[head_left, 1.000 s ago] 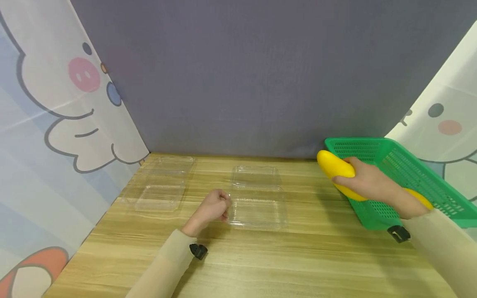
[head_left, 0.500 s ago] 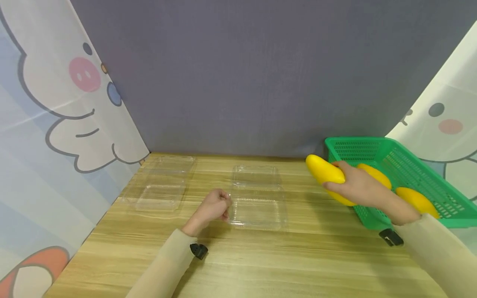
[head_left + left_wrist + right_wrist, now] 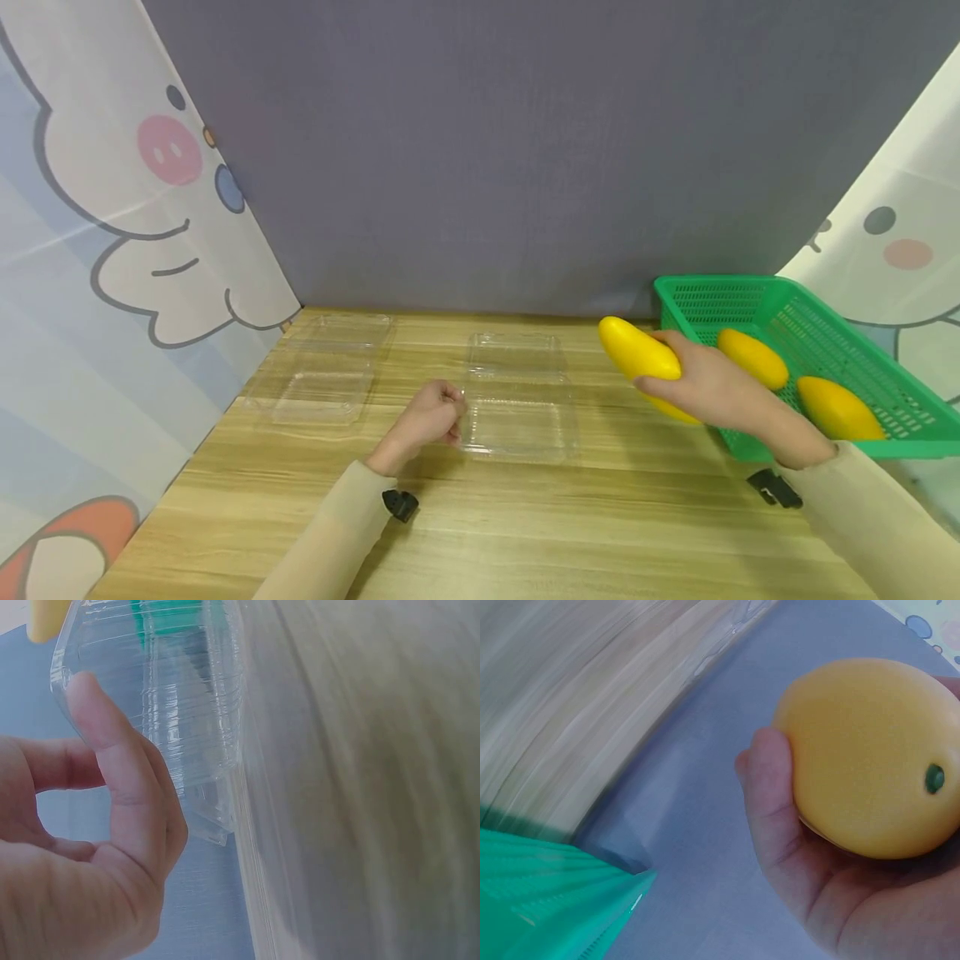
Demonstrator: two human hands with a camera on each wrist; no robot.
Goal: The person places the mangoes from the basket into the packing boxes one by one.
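My right hand grips a yellow mango in the air, left of the green basket. In the right wrist view the fingers wrap round the mango, whose green stem spot faces the camera. A clear plastic clamshell box lies unfolded mid-table, its lid part toward the back. At that box's left edge, my left hand pinches the rim. The left wrist view shows the thumb and fingers of the left hand at the clear wall.
Two more mangoes, one at the back and one nearer, lie in the basket at the table's right. Another unfolded clear box lies on the left. A grey panel stands behind the wooden table.
My right hand has carried the mango leftward and slightly down, out from over the basket, uncovering the two mangoes inside. The left hand and both boxes have stayed put.
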